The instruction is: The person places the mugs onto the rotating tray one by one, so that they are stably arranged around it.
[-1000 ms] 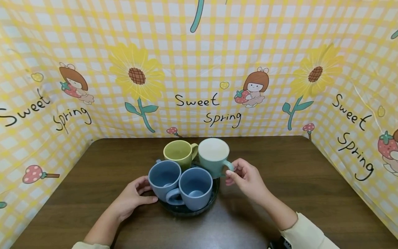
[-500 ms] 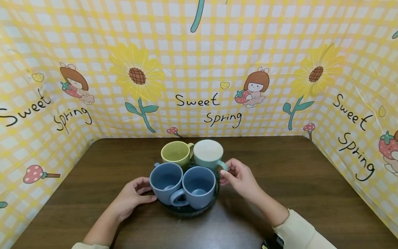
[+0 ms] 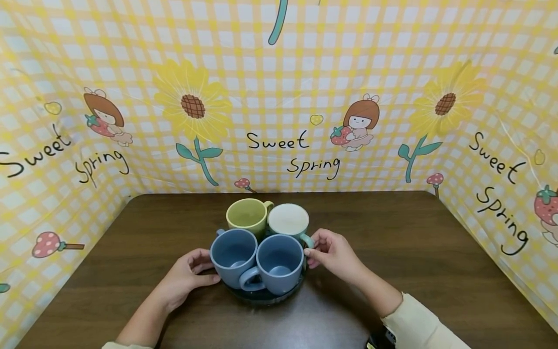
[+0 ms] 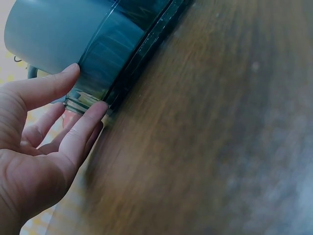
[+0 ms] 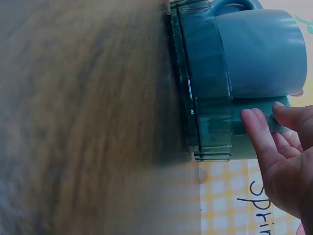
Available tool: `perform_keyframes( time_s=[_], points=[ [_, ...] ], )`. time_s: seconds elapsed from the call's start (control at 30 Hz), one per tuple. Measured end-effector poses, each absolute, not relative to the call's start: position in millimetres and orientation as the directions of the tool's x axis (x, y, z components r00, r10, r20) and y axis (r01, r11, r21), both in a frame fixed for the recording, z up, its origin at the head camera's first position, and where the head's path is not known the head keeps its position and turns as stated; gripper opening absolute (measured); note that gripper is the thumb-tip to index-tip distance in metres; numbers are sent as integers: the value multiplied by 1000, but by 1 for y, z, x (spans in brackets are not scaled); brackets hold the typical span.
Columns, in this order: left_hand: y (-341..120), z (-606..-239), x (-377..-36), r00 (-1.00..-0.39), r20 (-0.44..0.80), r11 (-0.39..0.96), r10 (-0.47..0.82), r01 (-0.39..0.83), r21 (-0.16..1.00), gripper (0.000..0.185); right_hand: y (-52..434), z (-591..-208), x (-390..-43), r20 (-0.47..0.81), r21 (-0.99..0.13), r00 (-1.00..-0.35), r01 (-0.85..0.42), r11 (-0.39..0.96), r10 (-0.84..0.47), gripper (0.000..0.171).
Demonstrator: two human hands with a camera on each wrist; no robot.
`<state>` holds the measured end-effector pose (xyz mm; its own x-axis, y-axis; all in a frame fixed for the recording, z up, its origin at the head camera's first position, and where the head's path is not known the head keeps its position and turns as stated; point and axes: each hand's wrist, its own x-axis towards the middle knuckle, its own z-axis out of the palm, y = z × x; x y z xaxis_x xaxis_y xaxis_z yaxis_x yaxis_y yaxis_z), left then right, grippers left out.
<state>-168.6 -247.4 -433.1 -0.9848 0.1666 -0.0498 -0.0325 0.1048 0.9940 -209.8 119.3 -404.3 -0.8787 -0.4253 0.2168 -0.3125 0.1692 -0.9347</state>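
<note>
Four mugs are gathered on a dark round tray lying between the two hands on the wooden table. The handle of the teal mug is pinched by the curled fingers of the right hand, and the mug appears to be seated on the tray's far right part, just beyond that hand. Beside it, on the far left part, the yellow-green mug is placed. Two blue mugs fill the near part: one just beside the left hand, the other nearer the right hand.

The left hand is held loosely spread, with its fingertips laid against the tray's rim, so the tray seems to be steadied. In the right wrist view, the fingers are seen resting on the teal mug above the tray wall.

The step in hand is judged to be the setting of the teal mug among the others. A release of the handle would be called for next, without the neighbouring mugs being knocked.
</note>
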Motion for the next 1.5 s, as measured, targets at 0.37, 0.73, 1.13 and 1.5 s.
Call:
perform_keyframes(
  time_s=[0.37,0.73,1.13,1.5],
  points=[
    [-249,-433,-169,-983,-49,106,179,-30,994,56,120,-403,-208,220,-931,-882,-318,181,-417,16],
    [-253,-432,-169,-983,-62,134,170,-39,990,59,127,-407,-204,273,-906,-895,-363,218,-352,23],
    [-261,-426,-163,-993,50,164,111,68,984,60,146,-407,-200,310,-883,-916,-376,281,-253,29],
    [-271,-421,-153,-983,172,175,60,180,968,52,169,-410,-196,359,-876,-905,-411,251,-228,30]
  ],
)
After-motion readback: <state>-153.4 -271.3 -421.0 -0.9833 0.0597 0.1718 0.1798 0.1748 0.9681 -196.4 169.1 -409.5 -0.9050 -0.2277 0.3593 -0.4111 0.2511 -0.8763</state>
